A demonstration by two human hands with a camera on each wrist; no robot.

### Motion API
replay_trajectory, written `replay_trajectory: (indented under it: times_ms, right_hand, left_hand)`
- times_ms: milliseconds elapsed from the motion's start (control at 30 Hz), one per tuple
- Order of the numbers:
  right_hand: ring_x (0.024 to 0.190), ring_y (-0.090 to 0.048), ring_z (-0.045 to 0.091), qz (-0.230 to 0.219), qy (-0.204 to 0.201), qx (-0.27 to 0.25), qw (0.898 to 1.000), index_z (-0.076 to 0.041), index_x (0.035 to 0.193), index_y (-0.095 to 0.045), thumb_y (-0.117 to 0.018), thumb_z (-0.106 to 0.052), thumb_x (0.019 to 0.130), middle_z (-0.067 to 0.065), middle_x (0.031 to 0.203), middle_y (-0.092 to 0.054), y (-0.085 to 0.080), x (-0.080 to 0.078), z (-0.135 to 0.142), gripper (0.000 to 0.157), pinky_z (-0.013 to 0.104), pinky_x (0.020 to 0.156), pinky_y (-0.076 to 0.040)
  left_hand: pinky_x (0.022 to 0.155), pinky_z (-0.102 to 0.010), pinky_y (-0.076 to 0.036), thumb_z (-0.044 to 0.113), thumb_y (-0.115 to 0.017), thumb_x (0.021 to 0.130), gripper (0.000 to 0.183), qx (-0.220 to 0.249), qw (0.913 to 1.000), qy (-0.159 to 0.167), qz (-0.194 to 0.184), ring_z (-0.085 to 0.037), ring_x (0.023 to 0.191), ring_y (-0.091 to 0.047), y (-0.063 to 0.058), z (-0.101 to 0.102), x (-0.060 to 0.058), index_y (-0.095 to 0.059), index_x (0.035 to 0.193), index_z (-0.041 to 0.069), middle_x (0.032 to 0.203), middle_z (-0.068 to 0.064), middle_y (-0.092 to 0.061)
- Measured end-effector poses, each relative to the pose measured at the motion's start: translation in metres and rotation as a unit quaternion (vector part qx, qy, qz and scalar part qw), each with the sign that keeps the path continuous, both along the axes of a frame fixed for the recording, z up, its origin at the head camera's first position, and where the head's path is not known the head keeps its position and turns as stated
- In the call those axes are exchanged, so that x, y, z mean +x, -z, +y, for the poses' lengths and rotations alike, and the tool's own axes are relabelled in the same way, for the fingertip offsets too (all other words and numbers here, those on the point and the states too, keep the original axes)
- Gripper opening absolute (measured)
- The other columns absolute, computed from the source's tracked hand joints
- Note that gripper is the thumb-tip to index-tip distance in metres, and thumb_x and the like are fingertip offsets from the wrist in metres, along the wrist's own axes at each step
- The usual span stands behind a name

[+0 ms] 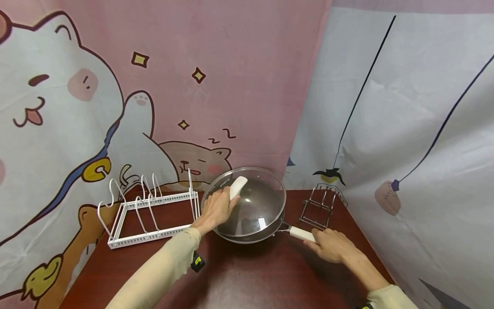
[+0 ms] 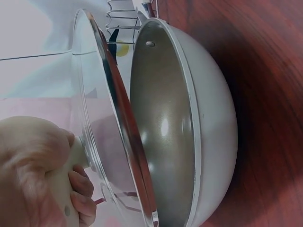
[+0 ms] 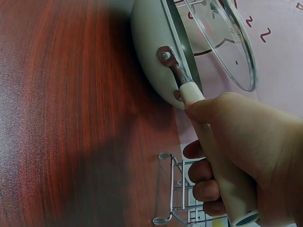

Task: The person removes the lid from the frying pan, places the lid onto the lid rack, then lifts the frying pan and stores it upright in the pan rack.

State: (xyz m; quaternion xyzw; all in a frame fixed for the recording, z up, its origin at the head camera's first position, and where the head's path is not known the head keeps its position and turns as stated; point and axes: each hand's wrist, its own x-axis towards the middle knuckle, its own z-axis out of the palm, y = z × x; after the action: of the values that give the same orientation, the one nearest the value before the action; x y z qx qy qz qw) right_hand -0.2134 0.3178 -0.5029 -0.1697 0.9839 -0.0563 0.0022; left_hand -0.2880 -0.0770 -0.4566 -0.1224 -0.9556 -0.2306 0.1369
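My left hand [image 1: 217, 207] grips the pale handle [image 1: 238, 186] of a round glass lid [image 1: 266, 189]. In the left wrist view, the lid's metal-edged rim stands tilted over the mouth of a deep wok [image 2: 215, 118], with a gap widening toward the wok's handle side. The wok is cream outside and grey-brown inside, and it rests on the table. My right hand [image 1: 333, 245] holds the wok's long cream handle [image 3: 227, 189], fingers wrapped around it and thumb along its top near the metal bracket [image 3: 175, 66].
A white rack [image 1: 154, 234] with upright wire dividers stands on the left of the dark red table [image 1: 251, 274]. Right of the wok, behind my right hand, is a small metal wire rack [image 1: 314, 221]. Printed fabric [image 1: 247, 86] hangs along the back and right side.
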Motion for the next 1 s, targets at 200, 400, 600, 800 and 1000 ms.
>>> replay_trajectory:
  times_ms: [200,400,600,800,1000]
  right_hand:
    - [0.068,-0.067,0.022,-0.004,0.001,-0.001,1.0,-0.018,0.096,-0.063,-0.073,-0.054,0.106,-0.001,0.077,-0.067,0.0002,-0.0004,-0.0005,0.038,0.042,0.057,-0.049]
    - [0.07,-0.069,0.024,0.002,0.001,0.001,1.0,-0.018,0.097,-0.064,-0.073,-0.054,0.106,0.0,0.078,-0.068,0.0018,-0.0005,-0.0011,0.038,0.044,0.058,-0.051]
    - [0.07,-0.068,0.023,-0.003,0.003,0.001,1.0,-0.018,0.097,-0.064,-0.072,-0.054,0.107,0.0,0.077,-0.067,0.0018,0.0001,-0.0009,0.038,0.044,0.058,-0.05]
    - [0.07,-0.067,0.022,-0.006,0.003,0.002,1.0,-0.017,0.099,-0.065,-0.072,-0.054,0.107,-0.001,0.078,-0.066,0.002,-0.0007,-0.0009,0.038,0.043,0.058,-0.05]
    - [0.07,-0.067,0.021,-0.006,0.004,0.0,1.0,-0.018,0.098,-0.064,-0.072,-0.054,0.107,-0.002,0.077,-0.065,0.0016,0.0001,-0.0007,0.038,0.043,0.058,-0.05]
  left_hand:
    - [0.061,-0.052,-0.059,0.04,-0.067,0.114,0.036,0.004,1.0,0.003,0.0,-0.036,0.077,-0.074,-0.0011,-0.0019,0.0005,-0.064,0.114,0.005,0.091,-0.015,-0.072]
    - [0.061,-0.051,-0.058,0.041,-0.067,0.114,0.036,0.009,0.9999,0.009,0.003,-0.034,0.077,-0.073,-0.0013,-0.0017,0.0013,-0.063,0.113,0.006,0.09,-0.013,-0.071]
    - [0.062,-0.048,-0.058,0.042,-0.066,0.114,0.037,0.021,0.9996,0.018,0.002,-0.031,0.076,-0.07,0.0,-0.0008,0.0016,-0.064,0.116,0.005,0.09,-0.012,-0.07]
    - [0.06,-0.046,-0.056,0.042,-0.067,0.114,0.037,0.028,0.9994,0.018,0.012,-0.029,0.075,-0.069,0.0008,-0.0007,0.0017,-0.065,0.118,0.005,0.09,-0.011,-0.071]
    - [0.06,-0.045,-0.056,0.041,-0.068,0.113,0.037,0.034,0.9987,0.025,0.029,-0.028,0.071,-0.069,0.0013,-0.0005,0.0032,-0.066,0.116,0.004,0.087,-0.01,-0.07]
